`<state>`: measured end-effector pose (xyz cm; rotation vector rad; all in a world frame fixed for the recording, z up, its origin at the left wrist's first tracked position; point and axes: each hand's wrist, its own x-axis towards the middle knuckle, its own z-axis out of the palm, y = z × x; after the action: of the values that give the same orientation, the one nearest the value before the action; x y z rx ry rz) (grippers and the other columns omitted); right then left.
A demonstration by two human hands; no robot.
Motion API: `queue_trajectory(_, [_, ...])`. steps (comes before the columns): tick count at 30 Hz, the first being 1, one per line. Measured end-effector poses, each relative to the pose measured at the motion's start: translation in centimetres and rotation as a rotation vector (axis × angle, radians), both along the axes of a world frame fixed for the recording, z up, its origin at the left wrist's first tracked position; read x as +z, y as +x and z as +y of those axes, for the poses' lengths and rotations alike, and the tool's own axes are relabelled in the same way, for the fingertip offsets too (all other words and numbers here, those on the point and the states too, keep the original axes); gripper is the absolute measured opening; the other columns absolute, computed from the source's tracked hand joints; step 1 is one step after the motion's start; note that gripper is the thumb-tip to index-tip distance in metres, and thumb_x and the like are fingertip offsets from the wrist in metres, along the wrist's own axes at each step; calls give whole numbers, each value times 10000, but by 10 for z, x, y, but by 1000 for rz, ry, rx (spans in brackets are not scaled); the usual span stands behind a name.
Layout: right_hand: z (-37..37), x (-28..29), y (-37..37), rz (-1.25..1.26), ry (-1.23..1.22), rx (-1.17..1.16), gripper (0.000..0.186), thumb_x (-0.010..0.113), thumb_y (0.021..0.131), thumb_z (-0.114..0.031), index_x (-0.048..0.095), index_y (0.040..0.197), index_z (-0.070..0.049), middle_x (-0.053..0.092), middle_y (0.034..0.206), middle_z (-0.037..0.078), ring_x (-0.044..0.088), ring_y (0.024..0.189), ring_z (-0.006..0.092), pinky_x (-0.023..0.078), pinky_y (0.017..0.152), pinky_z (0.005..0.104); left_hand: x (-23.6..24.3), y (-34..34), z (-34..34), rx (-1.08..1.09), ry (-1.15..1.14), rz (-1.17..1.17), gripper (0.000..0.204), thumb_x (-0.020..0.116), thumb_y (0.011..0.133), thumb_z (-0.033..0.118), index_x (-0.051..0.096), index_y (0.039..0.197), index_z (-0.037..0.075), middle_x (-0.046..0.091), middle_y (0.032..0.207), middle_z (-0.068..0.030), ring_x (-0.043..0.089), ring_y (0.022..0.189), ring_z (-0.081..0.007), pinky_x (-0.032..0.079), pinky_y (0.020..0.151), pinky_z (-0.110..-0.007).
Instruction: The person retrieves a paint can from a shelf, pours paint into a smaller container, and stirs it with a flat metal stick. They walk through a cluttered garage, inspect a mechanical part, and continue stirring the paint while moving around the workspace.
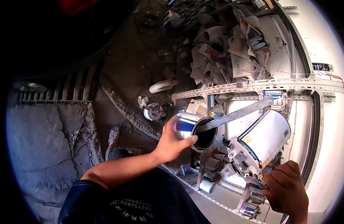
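My left hand (pixel 172 143) is wrapped round a white and blue paint can (pixel 184 125), its open mouth facing right and dark inside. A long, paint-smeared stirring stick (pixel 237 115) rests with its lower end in that mouth and its other end up to the right. At the right, a larger white paint can (pixel 271 134) lies tilted, its lidded end pointing down and left. On that end sits a paint-crusted pouring lid (pixel 241 158). My right hand (pixel 286 186) is closed at the lid's edge; its handle is mostly hidden by my fingers.
A perforated metal shelf frame (pixel 254 86) runs behind the cans, with crumpled newspapers (pixel 235 56) heaped beyond it. Below lies a small white can (pixel 207 186). On the dirty floor are a white bottle (pixel 162 86) and a round container (pixel 153 112). A floor grate (pixel 63 87) is at left.
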<state>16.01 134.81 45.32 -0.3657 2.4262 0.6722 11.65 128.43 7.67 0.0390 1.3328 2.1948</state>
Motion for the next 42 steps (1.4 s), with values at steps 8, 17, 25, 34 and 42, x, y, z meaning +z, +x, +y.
queue_trajectory(8, [-3, 11, 9, 96, 18, -25, 372, 729, 573, -209, 646, 879, -14, 564, 743, 71, 545, 766, 260, 404, 796, 409, 12, 2, 18, 46, 10, 1, 1089, 779, 708, 492, 210, 1417, -108, 335, 1349, -303, 335, 1298, -367, 298, 1092, -417])
queue_trajectory(17, [-8, 24, 6, 115, 2, -21, 388, 725, 548, -227, 648, 859, -8, 567, 737, 75, 541, 740, 277, 399, 775, 419, 24, 2, 23, 59, 68, 1, 1100, 781, 711, 512, 217, 1408, -126, 340, 1333, -299, 351, 1280, -353, 305, 1080, -409])
queue_trajectory(25, [-15, 38, 1, 178, -17, -126, 391, 754, 518, -244, 665, 823, -16, 597, 759, 92, 545, 772, 283, 423, 748, 399, 31, 3, 22, 86, 79, 34, 1071, 785, 724, 460, 205, 1412, -121, 362, 1329, -275, 389, 1251, -343, 332, 1063, -400])
queue_trajectory(34, [-14, 46, -1, 227, -140, -129, 397, 728, 669, -289, 649, 904, 20, 565, 801, 128, 511, 769, 304, 403, 726, 413, 36, 0, 17, 123, 83, 33, 1070, 789, 711, 480, 235, 1405, -119, 366, 1307, -280, 404, 1220, -339, 356, 1037, -393])
queue_trajectory(42, [-26, 50, -10, 179, -172, -184, 354, 732, 747, -229, 629, 979, 18, 569, 856, 139, 514, 759, 290, 403, 692, 414, 40, -3, 10, 92, 112, 67, 1010, 786, 760, 332, 163, 1422, -109, 384, 1329, -236, 428, 1221, -274, 372, 1037, -371])
